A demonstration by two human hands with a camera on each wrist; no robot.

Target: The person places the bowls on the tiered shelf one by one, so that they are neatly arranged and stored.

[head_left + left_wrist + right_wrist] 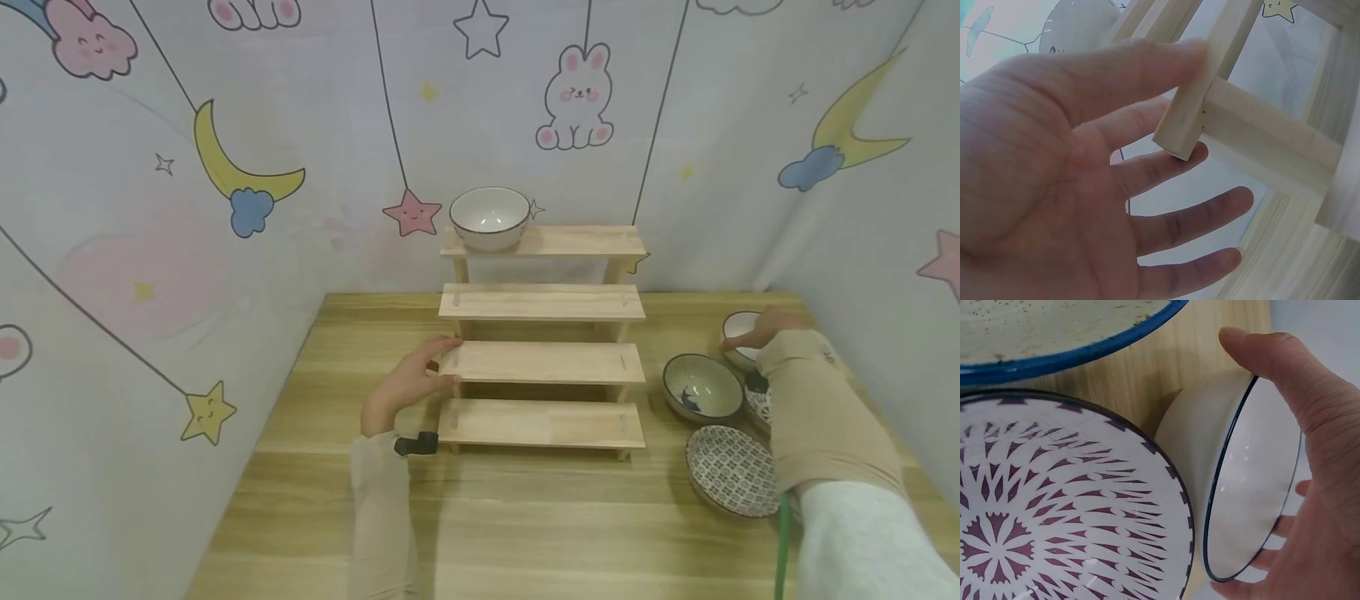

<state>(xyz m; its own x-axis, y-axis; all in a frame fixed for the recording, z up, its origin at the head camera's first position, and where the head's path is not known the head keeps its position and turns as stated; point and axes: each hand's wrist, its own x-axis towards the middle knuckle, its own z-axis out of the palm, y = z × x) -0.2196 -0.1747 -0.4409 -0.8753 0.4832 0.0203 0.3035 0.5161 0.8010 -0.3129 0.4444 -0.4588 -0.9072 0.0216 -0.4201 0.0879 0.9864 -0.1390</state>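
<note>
A four-tier stepped wooden shelf [540, 362] stands in the middle. My left hand [408, 383] grips the left end of its second board from the bottom, thumb [1160, 65] on one edge and index finger on the other, the other fingers spread. On the right, my right hand [772, 325] holds a plain white bowl [1254, 475] with a dark rim, the thumb at one side and fingers at the opposite side. Whether this bowl is off the table cannot be told. Next to it is a white bowl with a purple petal pattern [1079, 506].
A white bowl [491, 212] sits on the top board's left end. A grey-green bowl [703, 387] and a lattice-patterned bowl [731, 471] stand right of the shelf. A green cord [783, 542] hangs by my right sleeve. Cartoon-printed walls [337, 125] enclose the wooden table [322, 517].
</note>
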